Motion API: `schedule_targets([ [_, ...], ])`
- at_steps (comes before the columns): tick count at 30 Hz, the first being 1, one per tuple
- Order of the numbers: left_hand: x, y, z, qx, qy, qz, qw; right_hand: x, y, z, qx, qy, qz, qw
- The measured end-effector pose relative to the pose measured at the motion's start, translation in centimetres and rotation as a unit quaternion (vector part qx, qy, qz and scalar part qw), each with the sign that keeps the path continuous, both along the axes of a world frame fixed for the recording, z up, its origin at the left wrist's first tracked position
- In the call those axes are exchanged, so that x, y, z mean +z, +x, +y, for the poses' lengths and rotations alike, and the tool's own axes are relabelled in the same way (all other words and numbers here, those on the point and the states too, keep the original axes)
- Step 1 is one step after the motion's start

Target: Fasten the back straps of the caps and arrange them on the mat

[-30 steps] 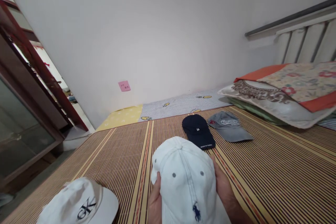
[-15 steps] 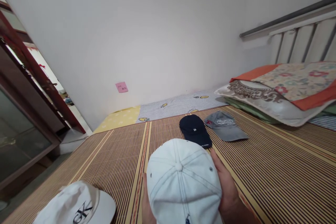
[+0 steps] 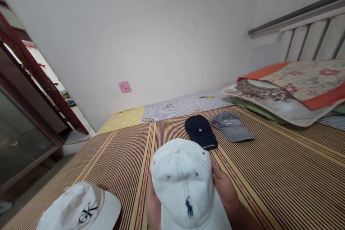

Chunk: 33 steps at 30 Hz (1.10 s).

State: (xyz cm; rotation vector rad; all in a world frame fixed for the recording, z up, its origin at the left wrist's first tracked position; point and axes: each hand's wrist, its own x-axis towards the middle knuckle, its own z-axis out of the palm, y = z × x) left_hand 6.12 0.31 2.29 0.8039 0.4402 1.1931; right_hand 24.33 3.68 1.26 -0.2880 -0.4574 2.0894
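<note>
Between my two hands is a white baseball cap (image 3: 180,176) with a dark blue polo-player emblem on its front, its brim toward me. My left hand (image 3: 153,205) grips its left side, with the fingers partly hidden behind it. On the opposite side my right hand (image 3: 226,190) is closed on the cap, thumb along the edge. Just beyond lies a navy cap (image 3: 201,131), and touching or close beside it a grey cap (image 3: 231,127) with white lettering. Another white cap (image 3: 78,208) with black "CK" letters rests at the lower left.
A striped bamboo mat (image 3: 129,158) covers the bed. Stacked pillows (image 3: 302,86) lie at the right below a white radiator (image 3: 315,37). A pink note (image 3: 124,87) is stuck on the wall. At the left stand a doorway and a glass-panelled cabinet (image 3: 24,143).
The held cap has tilted back, so its front emblem and more of its brim now show. Both hands turned with it. The other caps stay where they lay; the view shifted slightly.
</note>
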Motion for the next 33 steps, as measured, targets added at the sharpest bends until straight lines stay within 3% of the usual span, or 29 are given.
schedule_targets([
  [4, -0.8, -0.3, -0.4, -0.029, 0.024, -0.055, 0.998, 0.2, 0.0, 0.6, -0.016, -0.034, 0.004, 0.999],
  [9, -1.2, -0.4, -0.3, -0.123, 0.068, -0.140, 0.980, -2.0, 0.1, 1.8, -0.047, -0.029, -0.013, 0.998],
  [14, 0.9, 0.7, -0.2, -0.122, 0.067, -0.171, 0.975, -3.9, 0.7, 3.6, -0.150, -0.047, -0.051, 0.986],
  [16, 2.0, 1.5, -0.4, -0.115, 0.046, -0.177, 0.976, -3.8, 1.2, 4.0, -0.173, -0.063, -0.054, 0.981],
  [19, 2.7, 2.6, -0.8, -0.114, 0.027, -0.175, 0.978, -2.2, 2.4, 3.8, -0.134, -0.059, -0.042, 0.988],
  [22, 2.1, 3.1, -1.1, -0.100, -0.008, -0.173, 0.980, -0.2, 3.7, 2.7, -0.098, -0.029, -0.028, 0.994],
  [24, 1.2, 3.2, -1.3, -0.087, -0.042, -0.169, 0.981, 0.6, 4.4, 2.2, -0.118, -0.024, -0.023, 0.992],
  [29, -0.5, 3.5, -1.5, -0.063, -0.115, -0.144, 0.981, 0.6, 5.6, 2.2, -0.188, -0.050, -0.014, 0.981],
  [33, -2.1, 3.8, -1.0, -0.043, -0.100, -0.170, 0.979, 0.9, 5.5, 2.2, -0.212, -0.051, 0.004, 0.976],
])
